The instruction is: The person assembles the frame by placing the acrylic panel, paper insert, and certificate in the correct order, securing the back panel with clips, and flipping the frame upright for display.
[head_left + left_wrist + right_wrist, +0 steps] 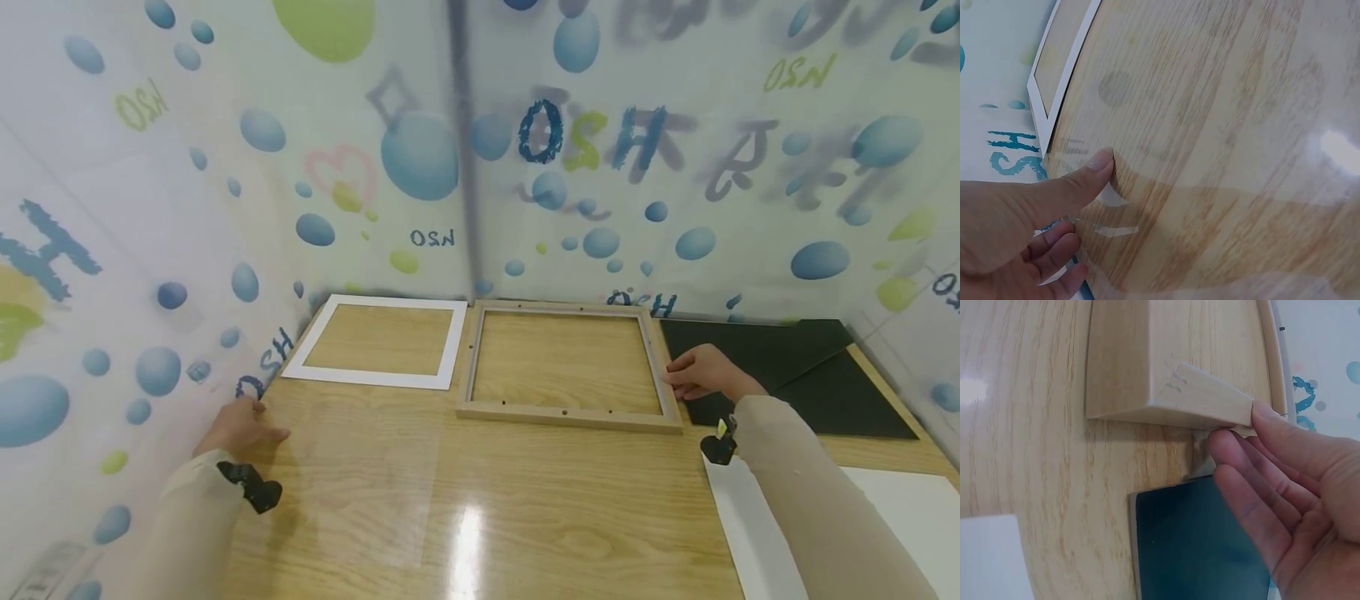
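Note:
My left hand (242, 429) is at the table's left side, beside the patterned wall covering. In the left wrist view its thumb lies over the edge of a clear sheet (1210, 162), with the other fingers curled below, pinching it. This see-through sheet (367, 475) shows mainly by its faint edge and reflections. At the right, my right hand (701, 375) pinches the right side of a wooden picture frame (570, 418). Thumb and fingertips meet on the frame's rail (1210, 394) in the right wrist view. The frame encloses only bare wood grain.
A white mat board (367, 379) with a rectangular window lies left of the frame. To the right is a black backing board (780, 375); nearer me, a white sheet (750, 517) lies partly under my right forearm. The patterned wall covering (495, 208) rises behind the wooden table (585, 517).

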`<state>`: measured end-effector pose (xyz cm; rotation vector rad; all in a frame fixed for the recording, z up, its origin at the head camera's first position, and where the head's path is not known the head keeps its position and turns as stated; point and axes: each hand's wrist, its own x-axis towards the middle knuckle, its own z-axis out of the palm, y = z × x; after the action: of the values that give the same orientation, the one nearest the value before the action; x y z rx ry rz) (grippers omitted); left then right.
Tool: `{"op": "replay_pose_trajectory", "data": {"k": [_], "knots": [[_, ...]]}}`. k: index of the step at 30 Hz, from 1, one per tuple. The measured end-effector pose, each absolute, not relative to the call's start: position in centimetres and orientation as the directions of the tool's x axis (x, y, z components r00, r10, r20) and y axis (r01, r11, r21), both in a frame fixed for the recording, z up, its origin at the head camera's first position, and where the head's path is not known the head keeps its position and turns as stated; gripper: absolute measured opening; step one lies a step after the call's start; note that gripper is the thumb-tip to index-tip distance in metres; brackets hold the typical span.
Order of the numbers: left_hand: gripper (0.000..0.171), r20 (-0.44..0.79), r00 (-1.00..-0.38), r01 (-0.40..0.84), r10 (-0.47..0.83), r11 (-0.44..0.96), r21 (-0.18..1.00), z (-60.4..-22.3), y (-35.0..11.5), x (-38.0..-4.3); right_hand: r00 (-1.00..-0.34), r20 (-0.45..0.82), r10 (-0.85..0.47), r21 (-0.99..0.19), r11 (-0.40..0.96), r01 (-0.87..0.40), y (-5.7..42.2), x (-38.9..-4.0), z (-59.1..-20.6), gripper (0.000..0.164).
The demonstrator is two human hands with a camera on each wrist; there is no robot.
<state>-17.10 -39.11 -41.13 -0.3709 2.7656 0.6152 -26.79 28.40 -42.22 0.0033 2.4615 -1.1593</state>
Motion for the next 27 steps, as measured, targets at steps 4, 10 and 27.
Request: {"op": "replay_pose_trajectory", "data": {"k": [4,10,27], "knots": [[0.085,-0.343,-0.914,-0.343,-0.215,0.862,0.373,-40.99,-39.07,-17.15,-0.912,-0.375,-0.165,-0.736,0.651,0.185,28.32,-26.82,-42.19,0.046],[0.084,-0.378,-0.892,-0.391,-0.249,0.844,0.368,-41.20,-39.08,-17.28,-0.912,-0.380,-0.156,-0.730,0.656,0.192,28.30,-26.90,-42.32,0.046],[0.084,-0.372,-0.884,-0.427,-0.284,0.815,0.392,-41.59,-39.04,-16.82,-0.920,-0.361,-0.155,-0.740,0.648,0.181,28.10,-26.35,-42.35,0.047]]}}
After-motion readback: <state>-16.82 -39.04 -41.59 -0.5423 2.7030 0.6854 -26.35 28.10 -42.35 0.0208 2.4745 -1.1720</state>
